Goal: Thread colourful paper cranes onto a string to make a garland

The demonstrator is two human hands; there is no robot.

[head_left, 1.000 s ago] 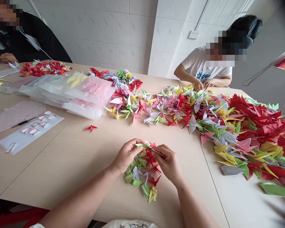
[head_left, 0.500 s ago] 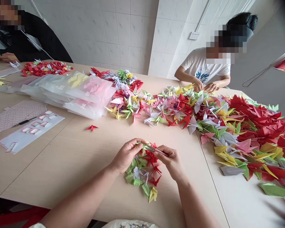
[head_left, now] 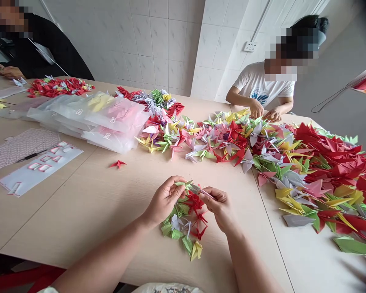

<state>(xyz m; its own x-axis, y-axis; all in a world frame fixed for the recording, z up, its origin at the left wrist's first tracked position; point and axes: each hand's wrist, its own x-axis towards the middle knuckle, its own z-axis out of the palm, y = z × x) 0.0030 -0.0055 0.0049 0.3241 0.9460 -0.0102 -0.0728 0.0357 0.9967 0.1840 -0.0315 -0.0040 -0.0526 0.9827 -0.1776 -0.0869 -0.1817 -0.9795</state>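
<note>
1. Your left hand (head_left: 164, 201) has its thumb and fingertips pressed together, pinching the top of a green paper crane (head_left: 180, 184).
2. Your right hand (head_left: 218, 208) pinches a slim pink-and-grey piece (head_left: 201, 191) between thumb and forefinger; it is too small and blurred to name. Its tip lies just beside that green crane, and your two hands stay close together without touching.
3. Directly under your hands, a bunch of origami cranes (head_left: 183, 228) in green, red, white and yellow lies on the pale wooden table (head_left: 79, 211).
4. Just beyond that bunch, toward the far side, a lone red crane (head_left: 117, 164) sits to the left.
5. Further past the bunch stretches a long spread of multicoloured cranes (head_left: 219, 136), which swells into a heap of mostly red cranes (head_left: 329, 162) to its right.
6. Left of the bunch and well apart from it lie a label sheet (head_left: 39, 167), a patterned sheet (head_left: 21, 146) and a black pen (head_left: 30, 156). Beyond them are sealed plastic bags of cranes (head_left: 110, 134).
7. Far beyond the bunch, a co-worker in a white T-shirt (head_left: 259, 85) has both hands (head_left: 265, 114) on the cranes. Another co-worker in black (head_left: 49, 53) sits at the far left, hands (head_left: 6, 71) near the table edge.
</note>
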